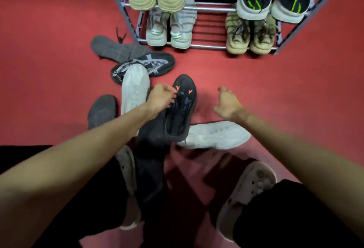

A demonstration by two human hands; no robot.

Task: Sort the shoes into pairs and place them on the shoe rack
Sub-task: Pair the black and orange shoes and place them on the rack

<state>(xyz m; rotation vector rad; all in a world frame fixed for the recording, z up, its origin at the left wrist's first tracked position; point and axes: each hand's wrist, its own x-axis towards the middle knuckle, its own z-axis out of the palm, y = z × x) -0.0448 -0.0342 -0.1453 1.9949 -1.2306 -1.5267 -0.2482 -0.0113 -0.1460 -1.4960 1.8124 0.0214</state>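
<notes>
Shoe rack (212, 9) holds four pairs — left hand (160, 98) grips black shoe (182, 108), right hand (228, 104) spread.

left grip (160, 98) curled, right grip (228, 104) spread

I see dim, even light from overhead, with soft shadows on the red floor (275, 90) toward 6 o'clock. My forearms blur and stretch at 7 and 5 o'clock. The rack (212, 8) legs splay outward at 12 o'clock.
</notes>
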